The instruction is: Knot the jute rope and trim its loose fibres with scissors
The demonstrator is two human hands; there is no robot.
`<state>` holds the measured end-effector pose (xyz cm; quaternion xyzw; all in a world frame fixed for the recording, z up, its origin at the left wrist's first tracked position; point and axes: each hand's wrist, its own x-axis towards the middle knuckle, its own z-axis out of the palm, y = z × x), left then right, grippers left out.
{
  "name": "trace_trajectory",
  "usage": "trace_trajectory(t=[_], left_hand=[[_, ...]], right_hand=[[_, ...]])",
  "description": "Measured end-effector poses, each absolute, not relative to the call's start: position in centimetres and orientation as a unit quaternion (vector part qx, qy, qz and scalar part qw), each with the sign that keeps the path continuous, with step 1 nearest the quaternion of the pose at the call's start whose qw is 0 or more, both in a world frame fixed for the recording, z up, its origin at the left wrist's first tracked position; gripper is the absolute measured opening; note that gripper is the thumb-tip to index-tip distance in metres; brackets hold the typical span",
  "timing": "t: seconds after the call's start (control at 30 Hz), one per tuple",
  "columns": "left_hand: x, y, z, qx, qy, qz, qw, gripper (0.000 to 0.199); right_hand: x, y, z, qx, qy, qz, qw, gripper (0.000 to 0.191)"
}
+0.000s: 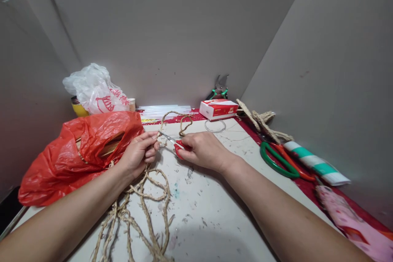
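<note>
In the head view my left hand [141, 150] pinches a braided straw cord [166, 202] between thumb and fingers. My right hand [204, 149] grips small red-handled scissors [167, 136], whose blades reach left to the cord at my left fingertips. Whether the blades are cutting it I cannot tell. From there the cord arcs up and over toward my right hand in a loose loop. Below my left hand, more of it lies tangled on the pale board, with frayed bits sticking out.
A red plastic bag [46, 172] bulges at left, with a white bag [92, 86] behind it. Farther back are white sticks [166, 111], a tissue pack [218, 109] and pruning shears [221, 86]. Large green-and-orange-handled scissors [278, 159] and a striped roll [319, 163] line the right edge.
</note>
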<state>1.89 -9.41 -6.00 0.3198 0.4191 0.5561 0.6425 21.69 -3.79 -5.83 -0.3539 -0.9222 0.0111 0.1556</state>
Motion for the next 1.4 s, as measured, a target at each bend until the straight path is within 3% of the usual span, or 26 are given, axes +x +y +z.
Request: trace_trajectory(t=[0.17, 0.5, 1.23, 1.4], left_hand=[[1.84, -9.43, -5.94, 0.312, 0.424, 0.56, 0.639, 0.02], [1.53, -9.11, -6.06, 0.283, 0.395, 0.564, 0.667, 0.017], [1.72, -9.28, -6.02, 0.305, 0.409, 0.553, 0.659, 0.015], [1.56, -9.05, -6.17, 0.303, 0.403, 0.564, 0.654, 0.019]], right_hand=[[21.74, -3.62, -5.98, -0.342, -0.927, 0.002, 0.155, 0.03], [22.04, -3.5, -6.13, -0.359, -0.903, 0.044, 0.231, 0.029], [21.73, -3.7, -5.62, -0.336, -0.929, -0.002, 0.153, 0.028], [21.89, -3.45, -6.0, -0.342, -0.919, 0.017, 0.193, 0.027]])
